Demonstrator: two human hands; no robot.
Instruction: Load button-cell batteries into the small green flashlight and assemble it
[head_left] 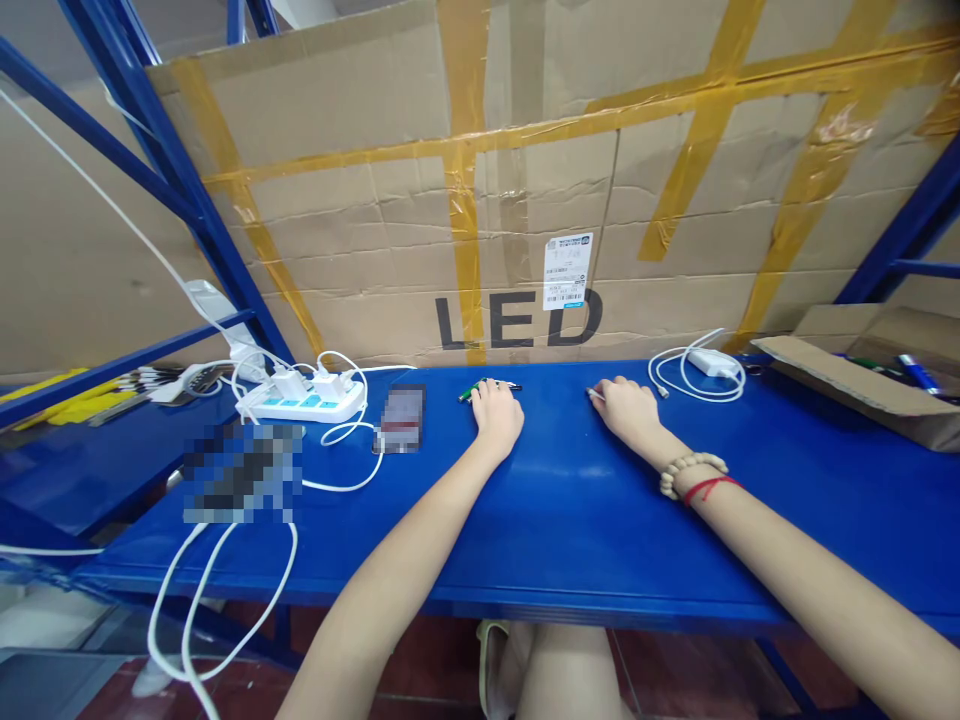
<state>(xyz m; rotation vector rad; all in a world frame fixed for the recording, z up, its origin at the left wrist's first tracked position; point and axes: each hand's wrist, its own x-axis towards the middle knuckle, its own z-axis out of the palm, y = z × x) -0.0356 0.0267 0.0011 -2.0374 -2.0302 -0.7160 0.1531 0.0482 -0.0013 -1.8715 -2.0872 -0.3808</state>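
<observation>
On the blue table, my left hand rests palm down over a few pens, one of them green; its fingers are bent, and whether they grip a pen is hidden. Farther right, my right hand lies on the table with its fingers closed on a small pen-like object, whose tip sticks out on the left. A beaded bracelet and a red string are on my right wrist.
A white power strip with plugs and cables, a blurred phone and another blurred item stand left. A white charger with coiled cable and an open carton holding pens are right. A large cardboard box stands behind.
</observation>
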